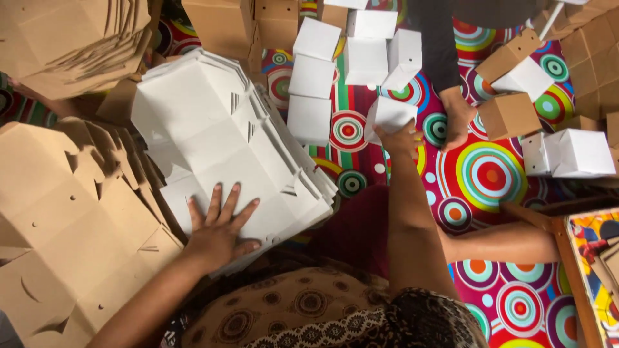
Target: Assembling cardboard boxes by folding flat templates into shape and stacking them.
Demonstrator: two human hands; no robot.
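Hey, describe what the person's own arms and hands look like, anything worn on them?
Both arms are bare up to where the frame cuts them off, with no sleeves showing. The left hand and right hand wear no gloves; no rings, bracelets or watch can be made out.

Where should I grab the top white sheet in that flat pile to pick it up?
Probably by the near corner of the top sheet, coming from the lower right. There the white pile is fanned, so single edges stick out to pinch. The left hand lies flat on that end; the right hand holds a folded white box. The brown pile crowds the left side.
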